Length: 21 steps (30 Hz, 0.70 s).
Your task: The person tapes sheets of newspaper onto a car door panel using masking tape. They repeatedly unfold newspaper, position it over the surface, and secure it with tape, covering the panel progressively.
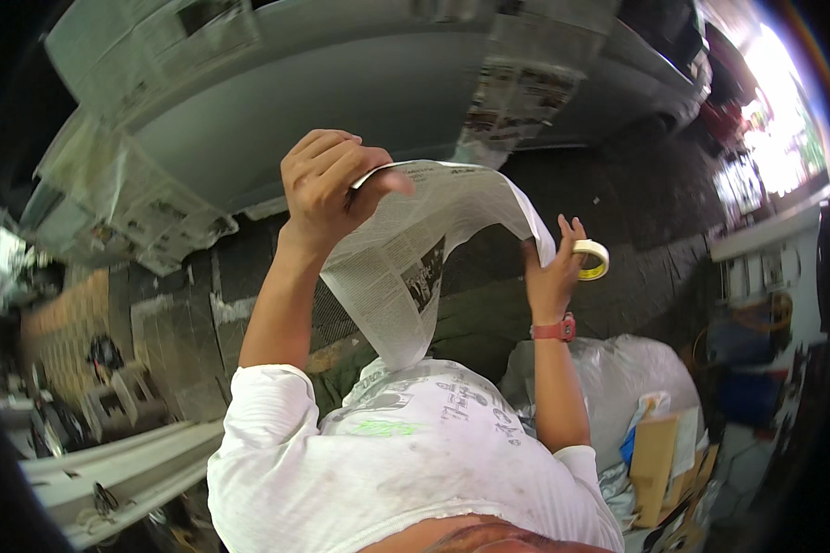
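Left hand [327,184] with grip pinched on one end of a newspaper sheet [378,267], right hand [551,281] with grip clamped on the other, sheet sagging between them, masking tape roll [603,259] at right fingers, gray car [341,115] beyond.

newspaper [373,267]: between left hand [332,184] and right hand [555,274] | tape roll [603,256]: at right hand | car [341,101]: ahead | plastic bag [632,369]: right
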Motion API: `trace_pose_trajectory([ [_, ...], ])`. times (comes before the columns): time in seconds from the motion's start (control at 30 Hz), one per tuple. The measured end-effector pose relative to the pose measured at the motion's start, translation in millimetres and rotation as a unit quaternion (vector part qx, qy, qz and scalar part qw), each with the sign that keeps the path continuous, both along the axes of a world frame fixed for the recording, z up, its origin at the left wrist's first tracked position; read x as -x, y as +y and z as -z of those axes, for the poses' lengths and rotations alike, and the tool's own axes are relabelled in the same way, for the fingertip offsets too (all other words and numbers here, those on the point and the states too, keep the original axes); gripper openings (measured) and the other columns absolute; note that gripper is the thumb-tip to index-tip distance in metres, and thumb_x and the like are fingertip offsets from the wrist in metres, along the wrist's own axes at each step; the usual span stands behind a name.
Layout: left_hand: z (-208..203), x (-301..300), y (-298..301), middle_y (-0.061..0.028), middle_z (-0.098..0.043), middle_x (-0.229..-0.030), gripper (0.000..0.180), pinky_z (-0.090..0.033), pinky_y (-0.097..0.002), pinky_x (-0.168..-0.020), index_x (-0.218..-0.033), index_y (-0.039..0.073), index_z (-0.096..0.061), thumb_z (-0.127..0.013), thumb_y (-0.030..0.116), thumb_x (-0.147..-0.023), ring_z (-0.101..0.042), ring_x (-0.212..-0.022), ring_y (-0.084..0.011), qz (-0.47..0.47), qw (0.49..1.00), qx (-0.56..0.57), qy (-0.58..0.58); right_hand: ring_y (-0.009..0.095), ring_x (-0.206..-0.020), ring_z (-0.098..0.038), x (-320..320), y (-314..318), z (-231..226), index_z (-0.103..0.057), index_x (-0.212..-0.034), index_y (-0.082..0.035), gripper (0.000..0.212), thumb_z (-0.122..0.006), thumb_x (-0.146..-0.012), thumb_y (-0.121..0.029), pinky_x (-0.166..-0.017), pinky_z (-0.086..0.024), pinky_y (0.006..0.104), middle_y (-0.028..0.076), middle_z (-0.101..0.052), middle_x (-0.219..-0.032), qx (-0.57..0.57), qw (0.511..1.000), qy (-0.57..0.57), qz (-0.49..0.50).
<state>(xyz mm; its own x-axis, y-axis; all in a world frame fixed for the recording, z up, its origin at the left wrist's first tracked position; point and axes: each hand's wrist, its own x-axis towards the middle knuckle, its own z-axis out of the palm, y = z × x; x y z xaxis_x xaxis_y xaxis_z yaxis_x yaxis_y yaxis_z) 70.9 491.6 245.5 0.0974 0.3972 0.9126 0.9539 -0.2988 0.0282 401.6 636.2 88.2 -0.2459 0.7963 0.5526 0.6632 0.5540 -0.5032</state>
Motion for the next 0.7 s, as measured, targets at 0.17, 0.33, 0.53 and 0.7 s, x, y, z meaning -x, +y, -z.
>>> trace_pose_trajectory([
  [0.17, -18, 23, -46, -0.0011, -0.070, -0.078, 0.023, -0.056, -0.0348, -0.073, -0.088, 0.006, -0.075, -0.096, 0.014, -0.082, -0.069, -0.074, -0.0189, -0.142, 0.988, 0.020, -0.052, 0.038, -0.120, -0.069, 4, 78, -39, -0.076, -0.108, -0.004, 0.021, -0.079, -0.088, 0.002, -0.104, -0.053, 0.0464, 0.016, -0.074, -0.125, -0.005, 0.992, 0.008, -0.128],
  [0.33, -28, 109, -60, -0.0017, -0.076, -0.085, 0.026, -0.054, -0.0303, -0.075, -0.105, 0.002, -0.077, -0.086, 0.026, -0.098, -0.067, -0.083, -0.0086, -0.227, 0.899, 0.151, -0.343, 0.042, -0.107, -0.072, 83, 129, -140, -0.078, -0.110, 0.000, 0.026, -0.079, -0.096, -0.022, -0.096, -0.055, 0.0478, 0.020, -0.077, -0.110, -0.002, 0.966, -0.123, -0.226],
  [0.53, -40, 145, -60, -0.0007, -0.078, -0.098, 0.029, -0.052, -0.0264, -0.084, -0.116, 0.002, -0.079, -0.076, 0.030, -0.108, -0.066, -0.090, -0.0075, -0.159, 0.872, 0.095, -0.454, 0.042, -0.108, -0.072, 104, 194, -171, -0.077, -0.116, 0.002, 0.031, -0.078, -0.095, -0.020, -0.098, -0.054, 0.0464, 0.025, -0.076, -0.113, -0.002, 0.944, -0.186, -0.273],
  [0.7, -58, 126, -58, 0.0022, -0.076, -0.102, 0.029, -0.048, -0.0236, -0.088, -0.116, 0.001, -0.079, -0.076, 0.029, -0.108, -0.063, -0.093, -0.0073, -0.103, 0.884, 0.044, -0.453, 0.043, -0.115, -0.071, 96, 213, -165, -0.078, -0.119, 0.000, 0.034, -0.081, -0.092, -0.019, -0.102, -0.054, 0.0492, 0.024, -0.076, -0.117, 0.019, 0.915, -0.254, -0.312],
])
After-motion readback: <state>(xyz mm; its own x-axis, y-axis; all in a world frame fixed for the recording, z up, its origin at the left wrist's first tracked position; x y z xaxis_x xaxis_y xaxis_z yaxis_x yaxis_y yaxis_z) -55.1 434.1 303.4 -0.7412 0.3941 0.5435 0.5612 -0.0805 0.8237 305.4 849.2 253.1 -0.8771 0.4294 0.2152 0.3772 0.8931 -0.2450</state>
